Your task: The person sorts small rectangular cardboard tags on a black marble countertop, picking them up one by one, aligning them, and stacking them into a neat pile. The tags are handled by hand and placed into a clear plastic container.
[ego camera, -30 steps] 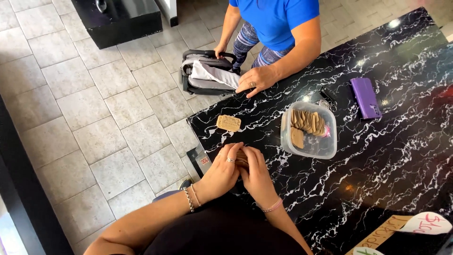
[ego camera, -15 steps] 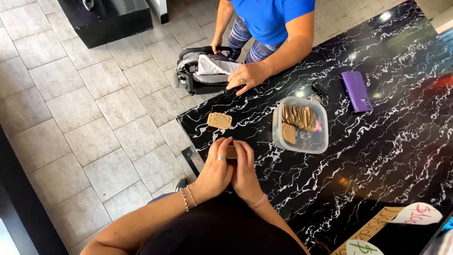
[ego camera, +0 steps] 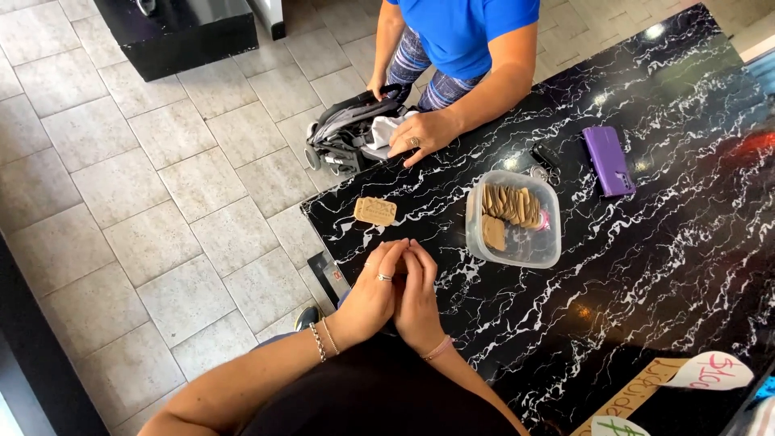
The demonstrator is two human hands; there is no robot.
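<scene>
A glossy black table (ego camera: 646,266) veined with white marble streaks. Nearest, the left hand (ego camera: 373,292) and right hand (ego camera: 418,295) press together, fingers curled shut — anything held between them is hidden. Just beyond lies a tan rectangular biscuit (ego camera: 375,211); to its right, a clear plastic tub (ego camera: 513,218) of similar biscuits — then a purple phone (ego camera: 609,160).

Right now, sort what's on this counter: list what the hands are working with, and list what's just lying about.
In hand:
- left hand and right hand, pressed together over something hidden between them
- loose biscuit on the counter
- clear tub of biscuits

Lying about:
- purple phone
- keys
- pushchair on the floor
- another person's hand
- paper signs
</scene>
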